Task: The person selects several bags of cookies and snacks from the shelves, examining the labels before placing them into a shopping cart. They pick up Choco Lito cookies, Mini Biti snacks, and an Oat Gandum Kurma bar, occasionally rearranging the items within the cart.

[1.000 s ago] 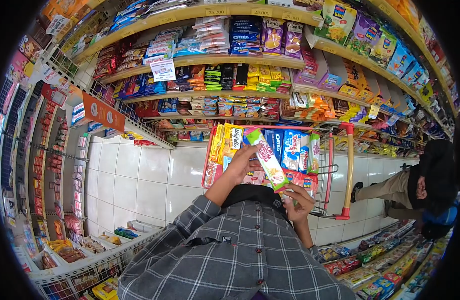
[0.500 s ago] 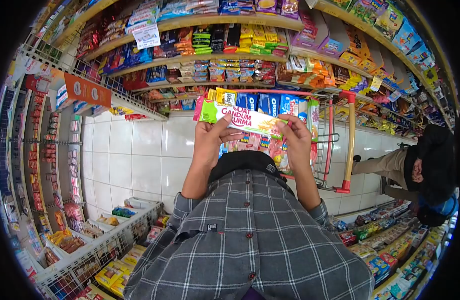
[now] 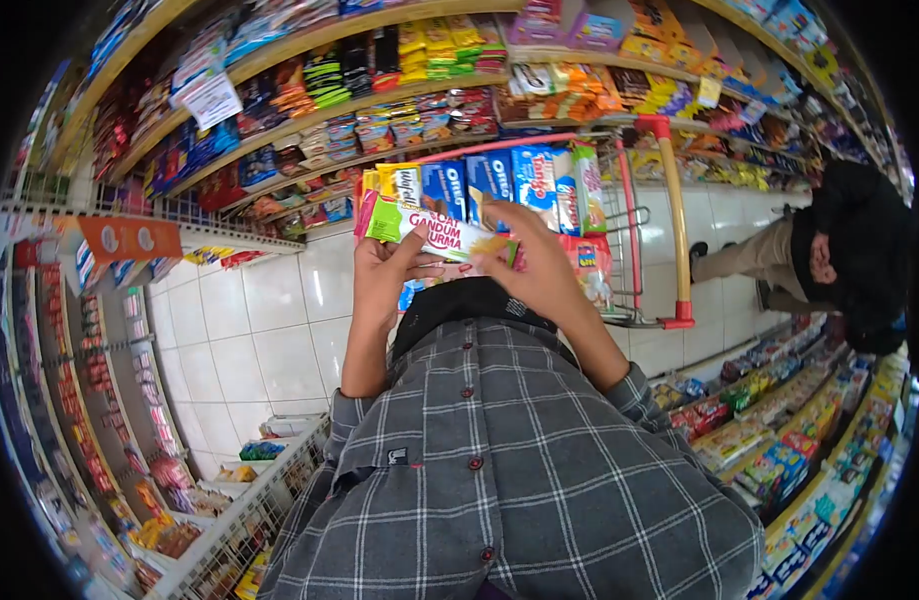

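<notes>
My left hand point(image 3: 382, 278) grips the left part of a long biscuit pack point(image 3: 434, 231) printed "Oat Gandum Kurma", its thumb on the front. On the pack's right end is my right hand point(image 3: 539, 262), fingers bent over it and hiding part of the print. The pack is held slightly tilted above a shopping cart point(image 3: 633, 230). Behind it in the cart stand blue Oreo packs point(image 3: 489, 178), a blue Tango pack point(image 3: 535, 178) and a yellow wafer pack point(image 3: 403, 180). Pink packs point(image 3: 589, 262) lie nearer my body, partly covered by my right hand.
Snack shelves point(image 3: 379, 95) run along the far side. The cart's handle point(image 3: 669, 210) is at the right, with a person point(image 3: 844, 250) standing beyond it. A white wire rack point(image 3: 249, 510) stands at lower left, and more shelves point(image 3: 769, 440) at lower right.
My right hand has slid left along the pack, now covering more of its right end. The whole view has shifted and turned a little; both hands still hold the pack.
</notes>
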Motion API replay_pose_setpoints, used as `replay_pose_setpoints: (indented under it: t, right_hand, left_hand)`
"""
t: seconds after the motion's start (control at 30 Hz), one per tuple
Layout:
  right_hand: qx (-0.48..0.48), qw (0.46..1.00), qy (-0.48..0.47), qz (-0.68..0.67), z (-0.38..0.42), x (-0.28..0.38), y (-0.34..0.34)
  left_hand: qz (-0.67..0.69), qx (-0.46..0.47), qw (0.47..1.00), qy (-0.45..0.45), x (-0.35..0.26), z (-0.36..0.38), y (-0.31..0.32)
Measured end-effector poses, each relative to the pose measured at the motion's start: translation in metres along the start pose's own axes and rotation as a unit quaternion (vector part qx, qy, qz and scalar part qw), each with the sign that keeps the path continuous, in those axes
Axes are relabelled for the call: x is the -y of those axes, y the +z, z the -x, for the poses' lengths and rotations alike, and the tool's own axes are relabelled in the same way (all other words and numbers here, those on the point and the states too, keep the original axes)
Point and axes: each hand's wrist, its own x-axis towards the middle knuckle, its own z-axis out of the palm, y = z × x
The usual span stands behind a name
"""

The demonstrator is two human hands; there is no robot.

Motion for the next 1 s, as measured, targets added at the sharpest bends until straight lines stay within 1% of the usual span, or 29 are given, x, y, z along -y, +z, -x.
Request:
replay_pose_setpoints:
  t: [0.1,0.13,0.17,0.2,0.23,0.27,0.33,0.37,0.43,0.5,0.6,0.67,0.8,0.9,1.0]
  right_hand:
    - [0.040,0.999,0.013,-0.011,0.007,-0.001,0.006]
    - [0.050,0.998,0.015,-0.017,0.009,-0.005,0.011]
    - [0.037,0.999,0.012,-0.019,0.011,-0.016,0.014]
    - [0.030,0.999,0.031,-0.025,0.012,-0.023,0.014]
    - [0.023,0.998,0.050,-0.029,0.012,-0.031,0.012]
    - [0.015,0.997,0.067,-0.031,0.012,-0.040,0.009]
    - [-0.049,0.989,0.139,0.002,0.012,-0.074,0.002]
    - [-0.079,0.980,0.179,0.019,0.012,-0.099,-0.003]
    - [-0.154,0.959,0.234,0.044,0.015,-0.160,-0.018]
    - [-0.147,0.927,0.271,0.216,0.012,-0.184,-0.043]
    - [-0.121,0.870,0.303,0.371,0.010,-0.216,-0.054]
    - [-0.104,0.858,0.309,0.397,0.007,-0.228,-0.051]
    - [-0.077,0.839,0.313,0.439,0.005,-0.242,-0.043]
    - [-0.080,0.845,0.308,0.430,0.008,-0.238,-0.039]
    - [-0.117,0.856,0.258,0.433,0.014,-0.237,-0.033]
  left_hand:
    - [-0.030,0.059,0.997,-0.040,0.009,-0.005,0.004]
    - [-0.021,0.067,0.997,-0.042,0.013,-0.006,0.005]
    - [-0.015,0.074,0.996,-0.043,0.015,-0.006,0.007]
    - [-0.010,0.081,0.996,-0.044,0.017,-0.006,0.006]
    - [-0.014,0.113,0.992,-0.053,0.019,-0.006,0.004]
    - [-0.023,0.116,0.991,-0.054,0.018,-0.006,0.002]
    - [-0.037,0.122,0.990,-0.054,0.016,-0.004,-0.002]
    - [-0.072,0.117,0.989,-0.056,0.015,-0.003,-0.003]
    - [-0.088,0.122,0.987,-0.052,0.018,-0.002,-0.011]
    - [-0.101,0.120,0.986,-0.051,0.022,-0.002,-0.020]
    - [-0.116,0.111,0.985,-0.060,0.029,0.000,-0.028]
    - [-0.128,0.104,0.984,-0.069,0.033,0.002,-0.031]
    - [-0.119,0.118,0.984,-0.063,0.041,0.007,-0.036]
    - [-0.121,0.114,0.984,-0.058,0.044,0.010,-0.038]
    - [-0.108,0.102,0.988,-0.053,0.042,0.011,-0.044]
